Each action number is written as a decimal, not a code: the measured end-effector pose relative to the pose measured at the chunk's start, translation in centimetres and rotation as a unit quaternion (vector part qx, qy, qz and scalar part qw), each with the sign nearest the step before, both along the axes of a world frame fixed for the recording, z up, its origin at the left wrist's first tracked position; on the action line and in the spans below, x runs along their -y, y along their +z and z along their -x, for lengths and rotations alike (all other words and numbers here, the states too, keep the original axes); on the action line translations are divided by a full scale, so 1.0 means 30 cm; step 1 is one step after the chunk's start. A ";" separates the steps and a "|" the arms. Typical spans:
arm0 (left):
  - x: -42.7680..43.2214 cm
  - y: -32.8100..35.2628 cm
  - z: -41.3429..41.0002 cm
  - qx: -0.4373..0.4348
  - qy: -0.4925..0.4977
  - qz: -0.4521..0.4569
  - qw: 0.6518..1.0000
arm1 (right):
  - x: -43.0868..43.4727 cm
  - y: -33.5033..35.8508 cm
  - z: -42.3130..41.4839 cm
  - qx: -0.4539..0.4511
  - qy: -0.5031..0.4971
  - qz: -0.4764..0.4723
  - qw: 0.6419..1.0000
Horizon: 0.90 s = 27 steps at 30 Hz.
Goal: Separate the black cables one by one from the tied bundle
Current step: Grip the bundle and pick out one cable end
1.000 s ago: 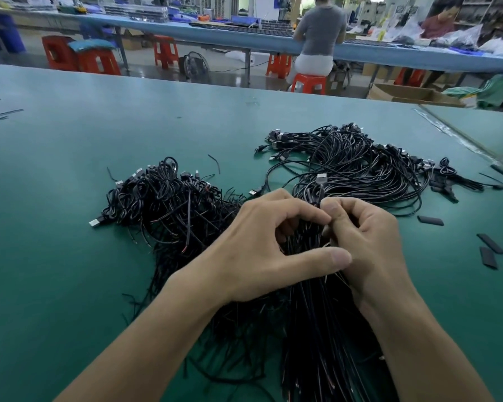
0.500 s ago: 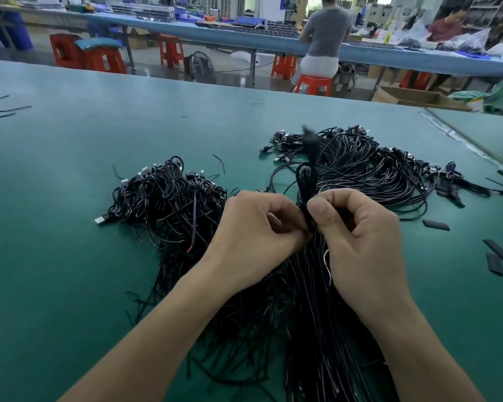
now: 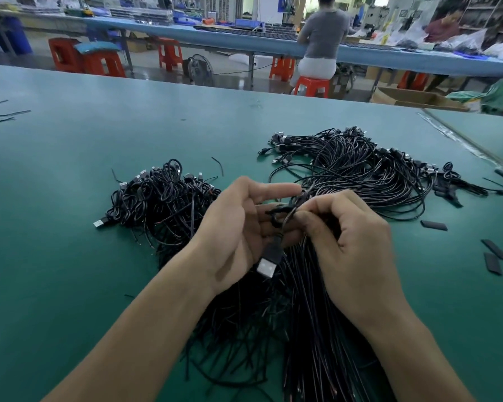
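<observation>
Cable (image 3: 274, 217) just above the bundle (image 3: 317, 329): we see the right hand (image 3: 350, 245) pinch it; the left hand (image 3: 235, 230) touches it, fingers straight.

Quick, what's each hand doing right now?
Left hand: open, a cable lies across its fingers.
Right hand: closed, pinching that cable.
</observation>
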State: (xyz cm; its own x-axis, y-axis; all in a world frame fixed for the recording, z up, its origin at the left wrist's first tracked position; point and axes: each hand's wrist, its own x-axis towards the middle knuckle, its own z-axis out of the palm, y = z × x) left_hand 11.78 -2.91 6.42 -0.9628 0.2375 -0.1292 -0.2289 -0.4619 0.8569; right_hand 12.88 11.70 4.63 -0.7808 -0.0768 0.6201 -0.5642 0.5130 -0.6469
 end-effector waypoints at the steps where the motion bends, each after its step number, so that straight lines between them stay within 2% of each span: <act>1: -0.003 -0.001 -0.001 -0.005 0.001 0.020 1.000 | 0.003 -0.003 0.000 -0.004 -0.004 -0.007 1.000; 3: -0.012 -0.011 0.000 -0.029 0.022 0.045 0.998 | 0.006 -0.010 -0.001 -0.006 -0.018 -0.014 1.000; 6: -0.012 -0.032 0.011 -0.064 0.060 0.010 0.996 | 0.002 -0.020 0.003 0.013 -0.046 0.002 0.999; 8: -0.002 -0.044 0.020 -0.110 0.084 0.020 0.990 | -0.006 -0.025 0.009 0.035 -0.055 0.028 0.997; 12: 0.010 -0.036 0.023 -0.251 0.117 0.160 0.947 | -0.023 -0.037 0.020 0.106 -0.016 0.105 0.989; 15: 0.011 -0.034 0.013 -0.317 0.132 0.233 0.910 | -0.025 -0.051 0.031 0.135 0.014 0.133 0.982; 18: 0.003 -0.044 0.003 -0.398 0.165 0.355 0.830 | -0.033 -0.068 0.049 0.158 0.012 0.159 0.974; 20: -0.004 -0.050 0.003 -0.467 0.192 0.426 0.750 | -0.039 -0.074 0.052 0.167 0.003 0.170 0.971; 23: -0.005 -0.072 0.008 -0.565 0.212 0.472 0.642 | -0.042 -0.073 0.044 0.174 0.006 0.191 0.966; 25: -0.003 -0.081 0.005 -0.604 0.209 0.488 0.594 | -0.038 -0.065 0.038 0.196 0.008 0.208 0.958; 27: 0.008 -0.079 0.000 -0.623 0.185 0.503 0.571 | -0.034 -0.062 0.036 0.221 0.012 0.221 0.950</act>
